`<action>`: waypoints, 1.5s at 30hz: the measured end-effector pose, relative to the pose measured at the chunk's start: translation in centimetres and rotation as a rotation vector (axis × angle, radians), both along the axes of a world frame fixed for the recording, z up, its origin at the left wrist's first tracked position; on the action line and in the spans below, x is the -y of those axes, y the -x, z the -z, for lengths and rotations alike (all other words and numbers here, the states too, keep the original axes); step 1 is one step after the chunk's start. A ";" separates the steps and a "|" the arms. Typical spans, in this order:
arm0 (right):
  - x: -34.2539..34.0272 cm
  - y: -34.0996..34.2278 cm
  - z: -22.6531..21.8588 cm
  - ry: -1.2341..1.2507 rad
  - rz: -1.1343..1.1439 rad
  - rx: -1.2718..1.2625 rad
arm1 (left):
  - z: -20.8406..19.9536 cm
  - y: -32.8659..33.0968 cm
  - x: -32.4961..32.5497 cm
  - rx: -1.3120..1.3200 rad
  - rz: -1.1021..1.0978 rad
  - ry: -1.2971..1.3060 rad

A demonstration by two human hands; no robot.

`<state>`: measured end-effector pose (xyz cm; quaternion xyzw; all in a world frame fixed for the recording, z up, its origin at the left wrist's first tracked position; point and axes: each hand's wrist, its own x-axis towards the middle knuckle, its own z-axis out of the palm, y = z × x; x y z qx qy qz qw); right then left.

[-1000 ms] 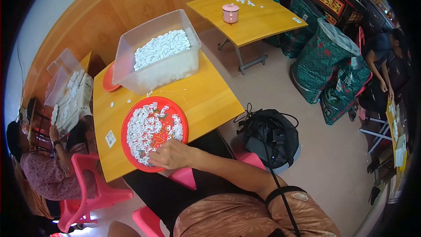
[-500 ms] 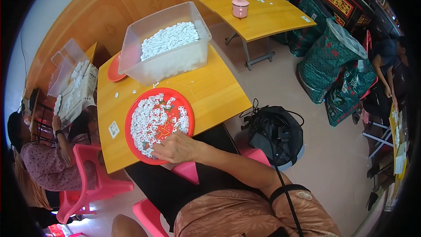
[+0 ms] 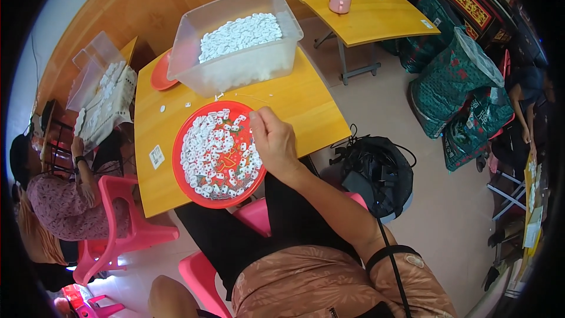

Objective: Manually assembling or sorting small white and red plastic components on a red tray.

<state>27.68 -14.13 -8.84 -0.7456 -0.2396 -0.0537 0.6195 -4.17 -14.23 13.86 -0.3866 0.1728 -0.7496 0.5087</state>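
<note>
Right hand [image 3: 275,141] closed in a loose fist, fingers curled under, thumb uppermost; cannot tell whether a piece is pinched inside. Left hand out of view. Red round tray [image 3: 222,203] sits at the near edge of the yellow table [image 3: 312,103], its lower rim reaching past the tabletop. In it, small white pieces [image 3: 203,141] with dark and red marks, piled thickest on the left, thinner around the bare printed patch. Changed within the last second: hand was down over the pieces by the lower rim; now it has come up to the right rim, leaving that lower stretch uncovered. Contact with the rim unclear. My reading: a reach among the pieces has ended, with the sorting or picking through them unfinished. Beyond the tray, a clear plastic bin [image 3: 179,59] holds a heap of plain-looking white pieces.
</note>
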 end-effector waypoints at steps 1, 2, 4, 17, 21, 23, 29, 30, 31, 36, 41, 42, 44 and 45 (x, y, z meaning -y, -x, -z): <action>-0.2 -0.3 0.3 -0.051 0.011 -0.027 | 0.1 -0.5 -0.3 0.011 -0.029 -0.003; -0.4 -0.7 0.6 -0.099 0.027 -0.055 | 0.2 -1.1 -0.8 0.020 -0.053 -0.003; -0.7 -1.7 2.1 -0.138 0.027 -0.107 | 0.3 -2.7 -1.9 0.034 -0.097 -0.002; -3.2 -5.3 0.7 -0.143 -0.043 -0.271 | 19.5 -24.3 -16.6 -1.636 -0.028 1.489; -4.3 -5.8 0.3 -0.092 -0.074 -0.240 | 21.5 -27.7 -17.2 -1.669 0.010 1.623; -4.9 -6.0 0.3 -0.063 -0.073 -0.207 | 22.6 -28.3 -18.2 -1.692 -0.010 1.649; -6.4 -6.3 1.4 -0.027 -0.079 -0.114 | 23.0 -29.6 -20.5 -1.752 -0.007 1.746; -6.5 -6.4 1.6 -0.019 -0.085 -0.105 | 23.0 -29.8 -20.9 -1.779 -0.019 1.769; -6.7 -6.5 1.7 -0.011 -0.092 -0.097 | 22.9 -29.9 -21.2 -1.781 -0.016 1.773; -7.5 -7.0 2.0 0.137 -0.110 0.028 | 23.4 -28.5 -22.8 -1.787 0.177 2.005; -7.2 -7.1 1.8 0.377 -0.435 0.347 | 22.2 -26.0 -24.6 -1.527 0.389 2.230; -7.4 -6.4 2.7 0.397 -0.530 0.383 | 22.3 -25.5 -24.9 -1.473 0.405 2.259; -8.0 -5.6 3.6 0.415 -0.631 0.417 | 22.3 -24.5 -25.0 -1.406 0.457 2.359; -8.4 -5.4 3.7 0.443 -0.533 0.459 | 22.9 -23.7 -25.3 -1.352 0.522 2.433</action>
